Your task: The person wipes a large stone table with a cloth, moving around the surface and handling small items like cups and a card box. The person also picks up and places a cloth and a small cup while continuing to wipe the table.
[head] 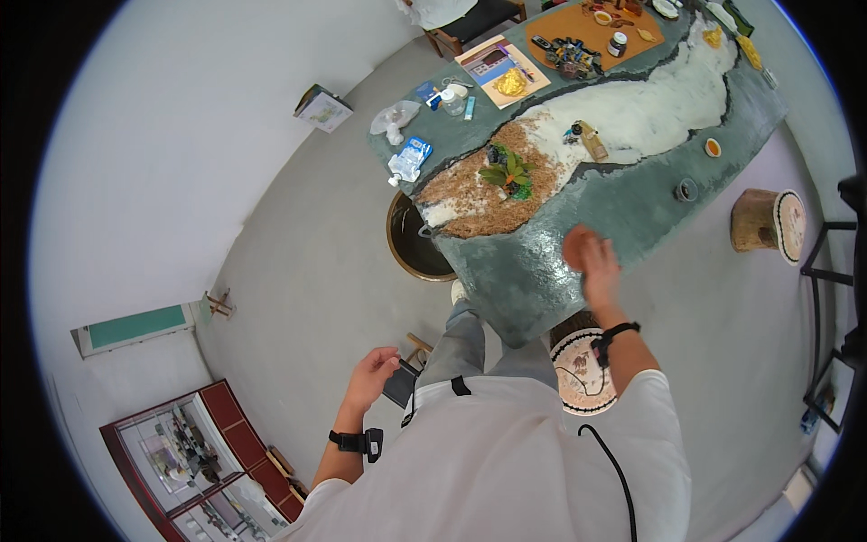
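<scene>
My right hand is on the near end of a green-grey stone-look table, its fingers over a reddish-brown pad or cloth. Motion blurs both the hand and the pad, so the exact material cannot be told. Wet-looking glare marks the tabletop just left of them. Away from the table, my left hand hangs at my side, loosely curled and holding nothing. Down the table's middle runs a white and brown gravel-like inlay. A small green plant stands on its brown part.
A clear cup and a small cup with orange liquid stand along the right edge. A bottle lies on the inlay. A round stool is tucked by my right leg, a dark basin under the left corner. Another stump stool stands right.
</scene>
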A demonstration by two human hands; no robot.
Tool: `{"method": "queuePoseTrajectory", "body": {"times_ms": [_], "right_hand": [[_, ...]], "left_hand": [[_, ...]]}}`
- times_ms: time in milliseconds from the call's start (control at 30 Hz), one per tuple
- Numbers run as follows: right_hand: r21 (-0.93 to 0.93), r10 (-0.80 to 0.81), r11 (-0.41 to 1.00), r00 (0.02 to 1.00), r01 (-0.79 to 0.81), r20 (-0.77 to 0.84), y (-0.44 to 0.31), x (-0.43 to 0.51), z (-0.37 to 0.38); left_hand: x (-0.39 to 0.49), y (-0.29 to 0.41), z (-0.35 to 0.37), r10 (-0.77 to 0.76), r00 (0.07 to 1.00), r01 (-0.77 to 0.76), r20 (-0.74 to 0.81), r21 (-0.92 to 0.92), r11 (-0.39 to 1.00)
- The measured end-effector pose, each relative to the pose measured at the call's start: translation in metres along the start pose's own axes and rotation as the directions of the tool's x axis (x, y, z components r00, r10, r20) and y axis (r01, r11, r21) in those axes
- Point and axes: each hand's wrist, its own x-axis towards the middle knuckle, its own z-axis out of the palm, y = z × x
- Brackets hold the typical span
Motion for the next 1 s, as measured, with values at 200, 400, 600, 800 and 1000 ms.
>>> {"method": "queuePoseTrajectory", "body": {"times_ms": [200,400,600,800,1000], "right_hand": [[-0.159,0.346,0.928,0.937,-0.336,0.044,0.036,0.034,-0.004],[-0.009,0.139,0.990,0.990,-0.140,-0.025,-0.059,-0.017,0.036],[-0.020,-0.176,0.983,0.962,0.184,0.207,-0.151,-0.075,0.033],[0.233,-0.321,0.946,0.739,0.224,0.592,-0.175,-0.062,-0.013],[0.302,-0.193,0.951,0.894,0.069,0.404,-0.148,-0.009,-0.048]], "left_hand": [[-0.012,-0.031,-0.005,-0.007,1.000,0.006,-0.021,-0.040,0.999],[0.000,-0.032,-0.007,0.010,1.000,-0.010,0.026,-0.012,1.000],[0.054,-0.001,-0.016,0.126,0.977,-0.143,0.174,0.091,0.986],[0.091,0.023,-0.016,0.210,0.954,-0.230,0.213,0.076,0.970],[0.096,0.020,0.005,0.166,0.968,-0.177,0.186,0.046,0.983]]}}
